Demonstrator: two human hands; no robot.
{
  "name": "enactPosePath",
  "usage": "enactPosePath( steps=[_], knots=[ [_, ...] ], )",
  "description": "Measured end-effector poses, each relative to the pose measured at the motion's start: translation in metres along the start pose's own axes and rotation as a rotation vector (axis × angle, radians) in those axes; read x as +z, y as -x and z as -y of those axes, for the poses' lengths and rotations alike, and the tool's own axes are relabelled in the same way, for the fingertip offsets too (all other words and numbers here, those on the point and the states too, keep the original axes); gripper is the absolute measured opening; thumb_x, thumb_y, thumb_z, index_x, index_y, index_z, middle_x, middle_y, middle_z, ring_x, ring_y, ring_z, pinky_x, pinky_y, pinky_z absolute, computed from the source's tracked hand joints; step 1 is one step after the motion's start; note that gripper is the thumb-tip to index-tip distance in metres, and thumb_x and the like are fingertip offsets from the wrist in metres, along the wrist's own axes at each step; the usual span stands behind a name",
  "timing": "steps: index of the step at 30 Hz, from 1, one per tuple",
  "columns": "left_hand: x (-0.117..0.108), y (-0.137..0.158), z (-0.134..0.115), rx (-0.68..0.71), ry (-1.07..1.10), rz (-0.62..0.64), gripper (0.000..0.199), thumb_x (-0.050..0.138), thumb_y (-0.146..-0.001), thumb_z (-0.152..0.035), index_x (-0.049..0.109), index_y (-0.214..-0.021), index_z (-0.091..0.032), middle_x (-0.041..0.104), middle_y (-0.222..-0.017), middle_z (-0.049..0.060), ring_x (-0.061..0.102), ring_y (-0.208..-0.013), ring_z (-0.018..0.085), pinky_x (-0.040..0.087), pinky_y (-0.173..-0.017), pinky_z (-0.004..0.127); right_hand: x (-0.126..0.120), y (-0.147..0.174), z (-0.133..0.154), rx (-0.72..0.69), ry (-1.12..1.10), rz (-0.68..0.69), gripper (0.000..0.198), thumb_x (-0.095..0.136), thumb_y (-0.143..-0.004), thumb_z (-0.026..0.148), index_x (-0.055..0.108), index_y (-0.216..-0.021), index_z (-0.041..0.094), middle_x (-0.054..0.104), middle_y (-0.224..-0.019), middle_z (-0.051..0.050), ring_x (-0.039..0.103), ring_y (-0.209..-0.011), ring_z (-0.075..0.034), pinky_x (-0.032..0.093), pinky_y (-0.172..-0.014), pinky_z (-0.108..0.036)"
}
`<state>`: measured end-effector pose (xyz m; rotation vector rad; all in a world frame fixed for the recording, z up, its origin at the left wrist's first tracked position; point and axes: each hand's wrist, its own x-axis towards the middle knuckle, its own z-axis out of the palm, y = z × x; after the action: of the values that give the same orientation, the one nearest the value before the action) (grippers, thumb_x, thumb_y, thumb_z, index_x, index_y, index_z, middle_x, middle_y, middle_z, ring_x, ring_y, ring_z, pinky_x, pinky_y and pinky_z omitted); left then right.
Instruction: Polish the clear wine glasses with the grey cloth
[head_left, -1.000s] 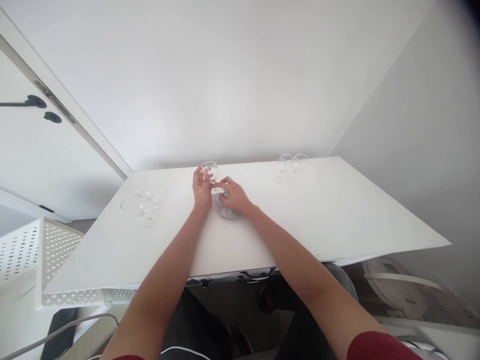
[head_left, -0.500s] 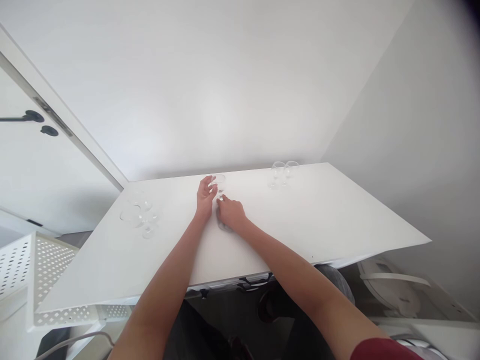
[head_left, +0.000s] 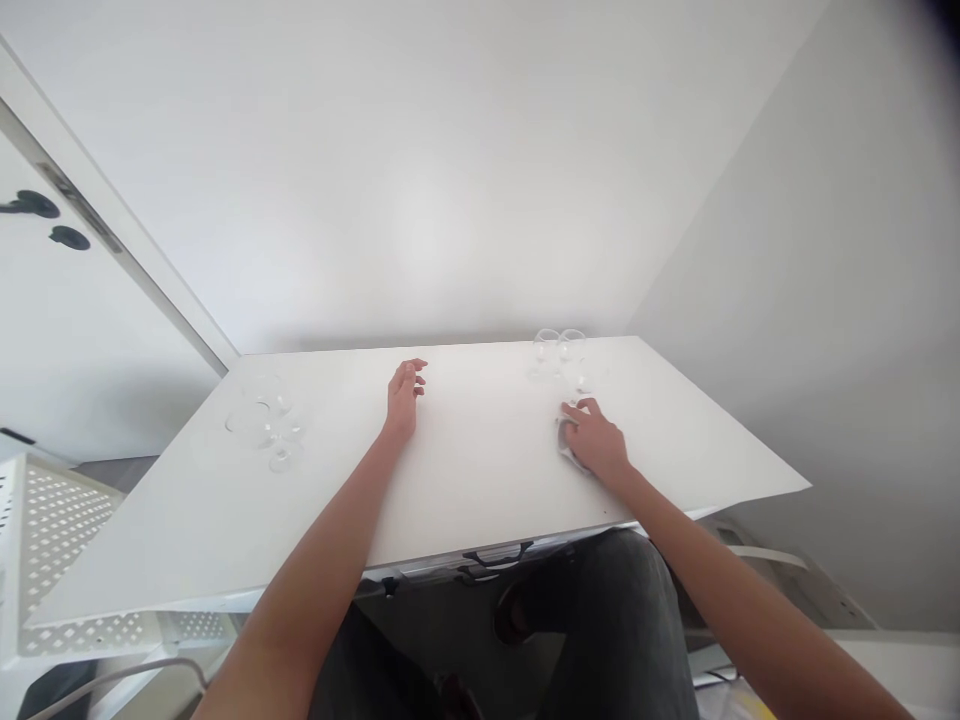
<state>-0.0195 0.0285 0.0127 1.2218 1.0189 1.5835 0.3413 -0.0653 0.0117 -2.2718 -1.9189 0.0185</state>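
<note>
Fingers on cloth, glass upright (opening up)

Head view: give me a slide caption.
Right hand holding a grey cloth near stemmed glasses on a white table; left hand open.

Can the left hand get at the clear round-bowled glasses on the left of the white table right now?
Probably yes: the left hand seems to hold nothing, and only white tabletop shows between it and the clear round-bowled glasses.
</note>
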Motion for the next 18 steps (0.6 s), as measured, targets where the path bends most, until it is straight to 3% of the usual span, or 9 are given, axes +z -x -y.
enactPosePath(
  steps=[3, 7, 18],
  knots=[
    [0.001, 0.000, 0.000, -0.002, 0.014, -0.002, 0.041, 0.049, -0.102, -0.059, 0.073, -0.102, -0.025, 0.060, -0.120, 0.008, 0.054, -0.083, 0.012, 0.047, -0.070, 0.025, 0.000, -0.009, -0.020, 0.018, 0.002, 0.006, 0.054, 0.038, -0.101, 0.031, 0.062, -0.149, 0.035, 0.047, -0.164, -0.001, 0.071, -0.115, -0.029, 0.056, -0.097, -0.045],
    [0.002, -0.001, 0.002, 0.005, 0.064, -0.036, 0.048, 0.043, -0.104, -0.061, 0.073, -0.100, -0.023, 0.060, -0.113, 0.008, 0.052, -0.077, 0.012, 0.045, -0.067, 0.026, 0.001, -0.018, -0.016, 0.023, -0.001, 0.040, 0.059, 0.037, -0.100, 0.029, 0.055, -0.155, 0.034, 0.043, -0.169, 0.003, 0.064, -0.130, -0.030, 0.053, -0.107, -0.047],
    [0.002, -0.002, 0.000, 0.013, 0.038, -0.044, 0.055, 0.038, -0.104, -0.066, 0.069, -0.094, -0.022, 0.063, -0.112, 0.009, 0.051, -0.072, 0.013, 0.045, -0.065, 0.029, 0.003, -0.028, -0.015, -0.037, 0.021, 0.070, 0.062, 0.035, -0.100, 0.031, 0.047, -0.161, 0.036, 0.037, -0.172, 0.005, 0.070, -0.120, -0.029, 0.055, -0.102, -0.047]
  ],
)
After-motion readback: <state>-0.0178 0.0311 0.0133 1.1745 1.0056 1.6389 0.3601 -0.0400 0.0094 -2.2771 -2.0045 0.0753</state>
